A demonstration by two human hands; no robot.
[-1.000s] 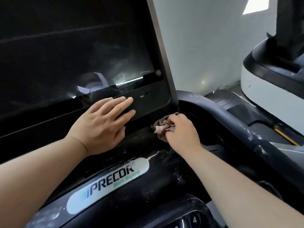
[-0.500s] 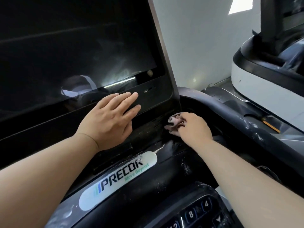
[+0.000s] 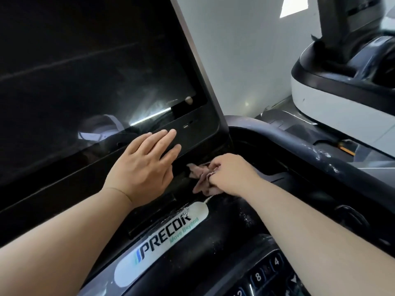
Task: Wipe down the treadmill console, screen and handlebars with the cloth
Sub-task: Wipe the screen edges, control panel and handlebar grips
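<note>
Head camera looks down at a big black screen (image 3: 85, 82). It is the biggest thing here. It looks smooth and shiny, so I think it can smear or scratch, and soft, light rubbing seems best. Below it sits the console (image 3: 224, 229), made of hard dark plastic, with a white badge (image 3: 162, 238) and number buttons (image 3: 267, 271). It looks strong, but the buttons could get pushed by mistake. On the right a thick curved handlebar (image 3: 299, 144) runs past, with pale scuffs on it. It looks stiff and easy to wrap a cloth round.

The cloth (image 3: 201, 177) is small, pinkish and scrunched. It looks soft, light and floppy, so holding it in a bunch makes sense. It sits in the dip under the right corner of the frame (image 3: 198, 135) below the screen, touching the console. The right hand (image 3: 233, 176) has its fingers curled round the cloth and presses it down there. The left hand (image 3: 145, 165) lies flat on that frame, fingers straight and close together, holding nothing.

Behind is a plain white wall (image 3: 245, 50). Another exercise machine (image 3: 342, 92), white and black, stands to the right, well apart. White dust specks (image 3: 245, 218) lie on the console near the right arm, so more wiping seems needed.
</note>
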